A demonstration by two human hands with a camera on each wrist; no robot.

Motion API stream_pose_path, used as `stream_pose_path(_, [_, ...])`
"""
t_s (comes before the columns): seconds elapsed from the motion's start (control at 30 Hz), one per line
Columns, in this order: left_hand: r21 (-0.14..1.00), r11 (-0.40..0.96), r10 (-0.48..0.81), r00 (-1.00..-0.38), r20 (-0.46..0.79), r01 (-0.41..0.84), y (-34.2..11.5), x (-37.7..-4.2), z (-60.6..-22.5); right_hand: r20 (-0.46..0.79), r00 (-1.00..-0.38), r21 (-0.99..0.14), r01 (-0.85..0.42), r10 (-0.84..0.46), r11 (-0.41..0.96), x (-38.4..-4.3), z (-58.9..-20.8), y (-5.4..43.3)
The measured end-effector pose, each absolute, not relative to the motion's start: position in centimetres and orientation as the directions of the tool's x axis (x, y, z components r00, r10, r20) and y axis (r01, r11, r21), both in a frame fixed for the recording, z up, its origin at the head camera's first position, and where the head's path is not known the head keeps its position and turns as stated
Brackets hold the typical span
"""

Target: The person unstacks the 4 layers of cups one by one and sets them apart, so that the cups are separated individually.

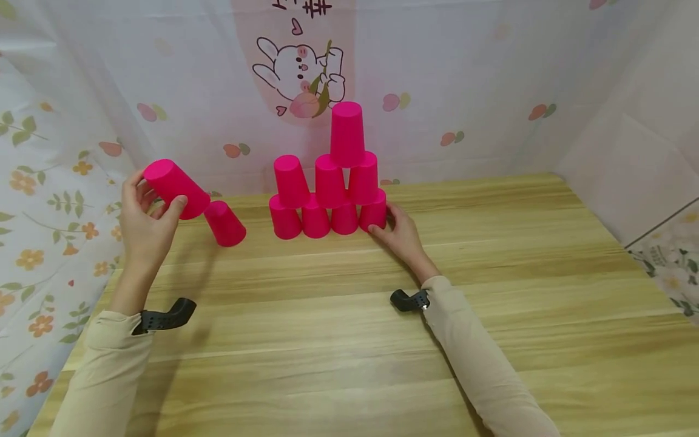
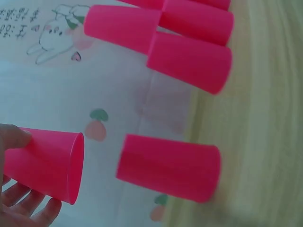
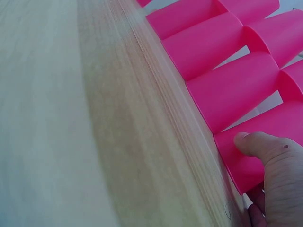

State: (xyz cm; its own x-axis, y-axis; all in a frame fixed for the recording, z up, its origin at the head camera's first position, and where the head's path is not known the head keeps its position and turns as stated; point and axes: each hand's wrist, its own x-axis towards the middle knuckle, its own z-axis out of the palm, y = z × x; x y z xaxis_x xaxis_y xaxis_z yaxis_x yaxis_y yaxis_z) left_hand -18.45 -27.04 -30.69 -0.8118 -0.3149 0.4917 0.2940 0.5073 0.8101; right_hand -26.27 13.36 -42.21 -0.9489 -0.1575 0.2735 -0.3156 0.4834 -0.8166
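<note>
My left hand (image 1: 143, 229) holds a pink cup (image 1: 177, 189) in the air, tilted with its base up and its mouth toward the lower right. Just below it, a single upside-down pink cup (image 1: 225, 226) stands on the table. In the left wrist view the held cup (image 2: 47, 163) is apart from that standing cup (image 2: 168, 168). To the right rises a pyramid of upside-down pink cups: several in the bottom row, three above, and one top cup (image 1: 347, 135) over the right pair. My right hand (image 1: 405, 235) grips the rightmost bottom cup (image 1: 374, 210), thumb in front.
The wooden table (image 1: 306, 340) runs up to a white printed cloth (image 1: 464, 79) behind the cups. Floral cloth (image 1: 38, 243) hangs at the left side. Black wrist mounts (image 1: 166, 317) sit on both sleeves.
</note>
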Motion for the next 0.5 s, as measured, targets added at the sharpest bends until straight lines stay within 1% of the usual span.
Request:
stream_pose_path(0.23, [0.826,0.519,-0.347,-0.829,0.440,0.221,-28.3,-17.8,-32.0,0.278,-0.948,-0.825,-0.318,-0.154,0.468,-26.2,-42.1,13.1])
stream_pose_path(0.37, [0.827,0.531,-0.384,-0.819,0.427,0.182,-29.1,-17.6,-32.9,0.274,-0.949,-0.826,-0.316,-0.158,0.466,-26.2,-42.2,13.1])
stream_pose_path(0.5, [0.843,0.515,-0.428,-0.807,0.407,0.151,-29.8,-17.6,-33.8,0.274,-0.949,-0.816,-0.315,-0.154,0.484,-26.2,-42.2,13.2])
